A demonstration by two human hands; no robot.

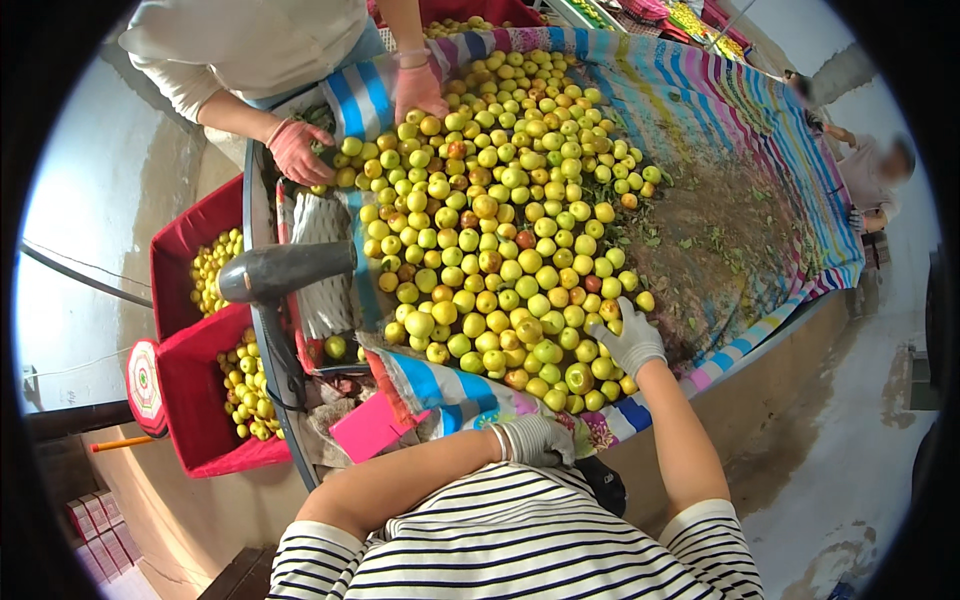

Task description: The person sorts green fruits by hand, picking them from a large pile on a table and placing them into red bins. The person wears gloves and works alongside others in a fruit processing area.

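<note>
Small round yellow-green fruits (495, 235), some blushed reddish brown and looking like jujubes, cover much of a striped cloth (690, 90) on the table. My right hand (630, 342), in a pale knitted glove, reaches to the near right edge of the pile. Its fingers are spread and touch the fruits, gripping none that I can see. Close to my body, at the near edge of the cloth, is my left hand (535, 440), also gloved. Its fingers curl down out of sight, and whatever they may hold is hidden.
Across the table, a person's pink-gloved hands (300, 152) touch the fruits. A dark hair dryer-shaped device (290, 272) juts over the left edge. Beyond it stand red bins (190, 400) of fruits. A pink card (375, 427) lies near left. Another person (878, 175) is far right.
</note>
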